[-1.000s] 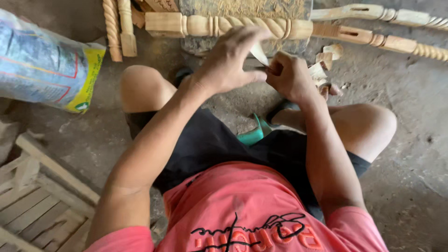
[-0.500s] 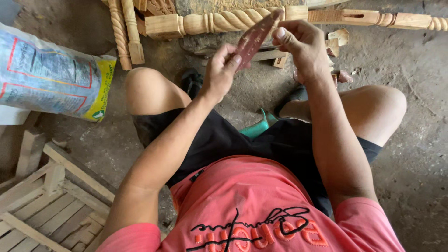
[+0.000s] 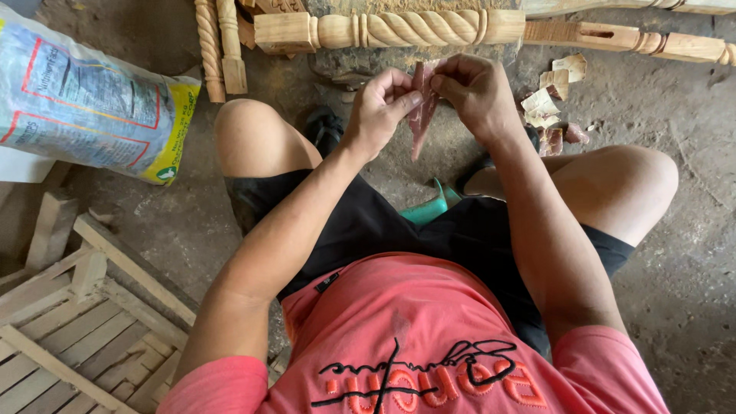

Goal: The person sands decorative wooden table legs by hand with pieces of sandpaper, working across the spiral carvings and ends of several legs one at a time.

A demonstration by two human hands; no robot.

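- Rough grey concrete floor, dusty and stained, fills the scene; a person in a coral shirt and black shorts sits on it with knees spread.
- Left hand and right hand are raised close together in front of the chest — both pinch the same strip of sandpaper, thumb and fingers closed on its upper part.
- That strip is reddish-brown, matte and grainy, folded lengthwise into a narrow wedge that tapers to a point hanging downward between the hands.
- Just beyond the hands lies a pale turned wooden post — square block at one end, rope-twist carving along its middle, rings at the shoulders.
- Two slimmer twisted spindles lie to its left; another carved post with a slot cut in it lies to the right.
- Torn scraps of used sandpaper, tan and brown, are scattered near the right knee.
- A woven plastic sack, printed and crinkled, lies at far left.
- A slatted frame of bare wood sits at lower left.
- A teal object pokes out between the legs; what it is cannot be told.
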